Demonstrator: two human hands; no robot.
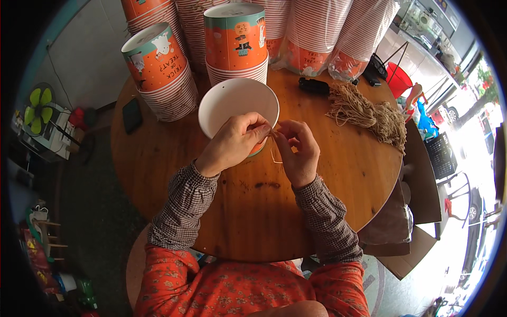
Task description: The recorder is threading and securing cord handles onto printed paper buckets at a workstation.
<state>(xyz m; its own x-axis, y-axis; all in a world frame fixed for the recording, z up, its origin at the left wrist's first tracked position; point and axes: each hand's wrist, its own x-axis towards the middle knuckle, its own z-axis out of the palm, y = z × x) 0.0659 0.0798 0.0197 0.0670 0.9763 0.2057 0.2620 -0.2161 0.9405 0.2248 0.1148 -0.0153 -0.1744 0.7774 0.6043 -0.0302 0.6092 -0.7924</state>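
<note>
A paper bucket (235, 103) with a white inside and an orange outside lies tipped on the round wooden table, its mouth toward me. At its near right rim my left hand (232, 141) is closed in a pinch, thumb against fingers. Beside it my right hand (301, 156) also pinches, its fingertips almost touching the left ones. Between them runs a thin tan cord (274, 157), one loose end hanging below the fingertips. The fingers cover the spot where the cord meets the rim.
Stacked orange buckets (235, 39) stand along the back, some in clear plastic. A leaning stack (161, 66) is at the left, near a dark flat object (132, 115). A bundle of tan cords (369, 113) lies at right by a black object (313, 86). Cardboard (406, 256) sits beside the table.
</note>
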